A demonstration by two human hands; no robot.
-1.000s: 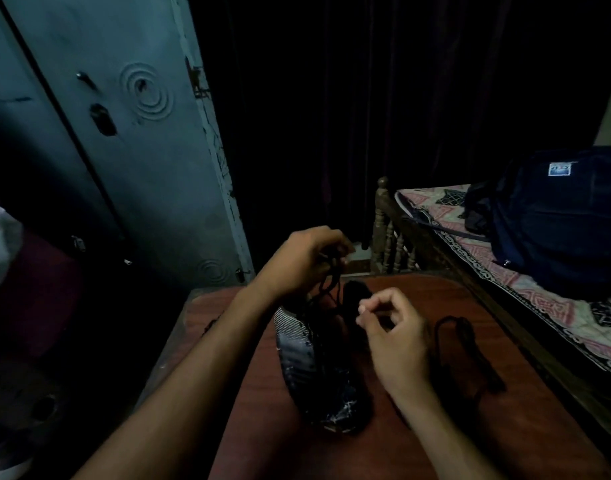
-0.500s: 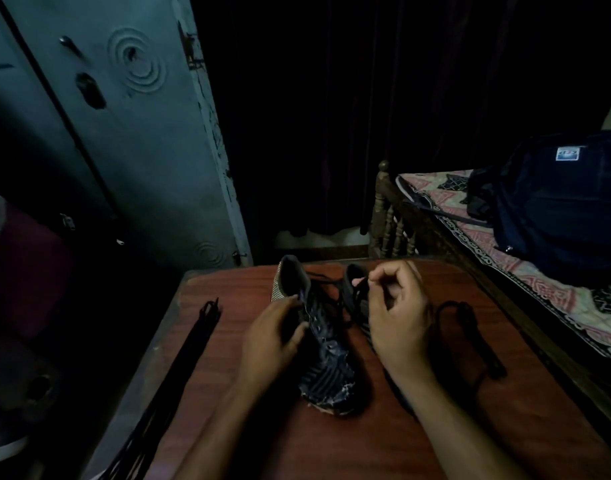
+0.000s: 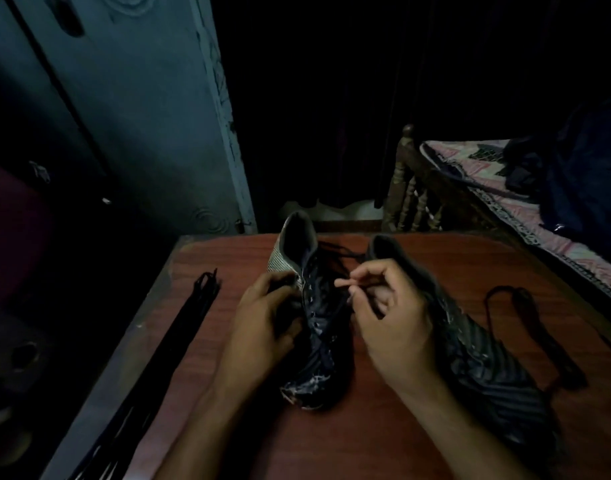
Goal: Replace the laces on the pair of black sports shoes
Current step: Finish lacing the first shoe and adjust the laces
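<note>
Here, on a reddish-brown wooden table point(image 3: 383, 427), two black sports shoes lie side by side, heels toward 12 o'clock. The left hand point(image 3: 262, 327) grips the left shoe point(image 3: 317, 327) by its side. The right hand point(image 3: 390, 320), at 3 o'clock of that shoe, pinches a black lace point(image 3: 335, 254) between thumb and forefinger (the lace is dim against the tongue). The right shoe point(image 3: 484, 355) lies just behind that hand. A loose black lace point(image 3: 525, 327) curls at 3 o'clock; a bundle of black laces point(image 3: 179, 327) lies at 9 o'clock along the table edge.
</note>
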